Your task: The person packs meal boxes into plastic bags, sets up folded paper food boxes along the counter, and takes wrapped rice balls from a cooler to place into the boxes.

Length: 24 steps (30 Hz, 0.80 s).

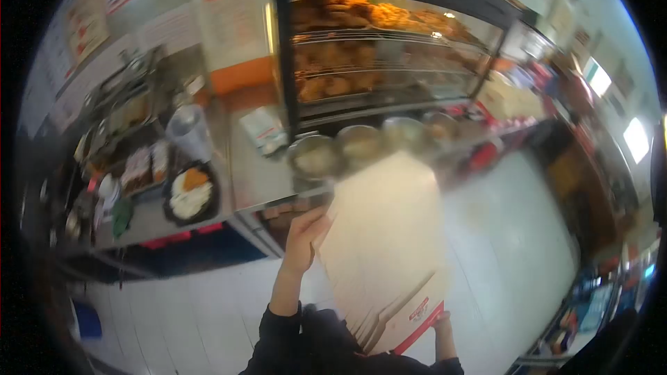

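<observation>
A stack of flat, unfolded cardboard food boxes [385, 229], pale cream with a red band and a small red logo at the near right corner, is held in front of my body. My left hand [306, 236] grips its left edge, thumb on top. At the lower right edge, by the red band, my right hand [442, 323] is closed on the same stack. Several layered edges show near my chest. Beyond the far end stand metal bowls [313, 156], close to the cardboard in the picture.
A lit glass display case [389, 48] holds fried food on shelves above the counter. On the left counter are a black bowl of food [191, 194], a clear plastic container [189, 132] and a white-blue packet [262, 130]. White tiled floor [187, 305] lies below; a blue bin [87, 319] stands left.
</observation>
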Each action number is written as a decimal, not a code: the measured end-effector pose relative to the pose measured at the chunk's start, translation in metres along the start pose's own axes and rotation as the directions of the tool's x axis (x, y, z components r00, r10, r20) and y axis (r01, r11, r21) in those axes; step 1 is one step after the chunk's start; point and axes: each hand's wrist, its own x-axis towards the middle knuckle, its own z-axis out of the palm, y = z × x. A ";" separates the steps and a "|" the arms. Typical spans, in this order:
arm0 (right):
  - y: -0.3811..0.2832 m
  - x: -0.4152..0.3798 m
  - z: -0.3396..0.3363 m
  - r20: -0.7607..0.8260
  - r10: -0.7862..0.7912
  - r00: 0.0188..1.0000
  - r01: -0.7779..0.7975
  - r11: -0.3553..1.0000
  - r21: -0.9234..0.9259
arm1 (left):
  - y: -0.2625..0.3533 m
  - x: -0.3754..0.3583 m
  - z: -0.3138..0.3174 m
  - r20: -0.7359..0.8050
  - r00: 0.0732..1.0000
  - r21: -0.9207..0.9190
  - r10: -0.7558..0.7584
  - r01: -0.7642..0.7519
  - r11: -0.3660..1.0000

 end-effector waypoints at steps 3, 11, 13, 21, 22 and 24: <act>-0.045 -0.015 -0.035 -0.069 -0.115 0.991 0.119 0.991 0.057 | -0.028 0.041 0.073 0.111 0.988 -0.178 -0.108 0.127 0.976; -0.192 -0.003 -0.125 -0.068 -0.339 0.938 0.343 0.938 0.059 | -0.096 0.175 0.231 0.383 0.921 0.015 -0.069 0.069 0.998; -0.250 0.004 -0.136 -0.007 -0.340 0.940 0.340 0.939 0.055 | -0.116 0.224 0.279 0.422 0.905 0.027 -0.060 0.053 0.998; -0.388 -0.008 -0.217 -0.135 -0.641 0.755 0.650 0.759 0.032 | -0.215 0.380 0.478 0.686 0.699 0.018 -0.203 0.262 0.965; -0.404 -0.008 -0.225 -0.153 -0.658 0.737 0.669 0.742 0.032 | -0.231 0.396 0.503 0.704 0.677 0.029 -0.215 0.275 0.961; -0.425 -0.010 -0.249 -0.192 -0.700 0.688 0.714 0.701 0.005 | -0.265 0.420 0.545 0.749 0.613 0.032 -0.251 0.346 0.938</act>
